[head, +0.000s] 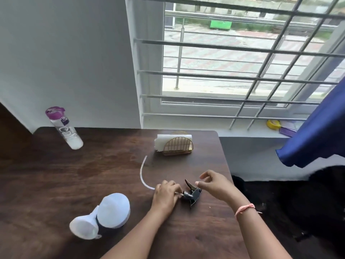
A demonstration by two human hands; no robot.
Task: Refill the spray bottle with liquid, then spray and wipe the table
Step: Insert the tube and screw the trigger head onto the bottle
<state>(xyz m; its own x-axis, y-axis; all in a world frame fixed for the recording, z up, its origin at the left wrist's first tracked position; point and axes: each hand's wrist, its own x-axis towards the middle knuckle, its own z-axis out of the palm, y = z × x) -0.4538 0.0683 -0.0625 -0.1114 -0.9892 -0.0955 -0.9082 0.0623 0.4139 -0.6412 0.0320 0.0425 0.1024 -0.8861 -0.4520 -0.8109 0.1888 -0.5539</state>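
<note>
The black spray head (pixel 193 194) lies on the dark wooden table (pixel 74 174), its white dip tube (pixel 142 174) curving away to the left. My left hand (pixel 166 195) pinches the tube right where it meets the head. My right hand (pixel 214 186) hovers just right of the head, fingers apart, fingertips close to its trigger. The white spray bottle (pixel 100 215) lies on its side at the front left, with no head on it. A clear bottle with a purple cap (pixel 64 128) stands at the back left, with a little liquid at its bottom.
A gold wire holder with white paper napkins (pixel 174 143) stands at the table's back edge. Behind it is a barred window with a sill holding a yellow object (pixel 273 124). A blue curtain (pixel 317 131) hangs at the right. The table's right edge runs close to my right hand.
</note>
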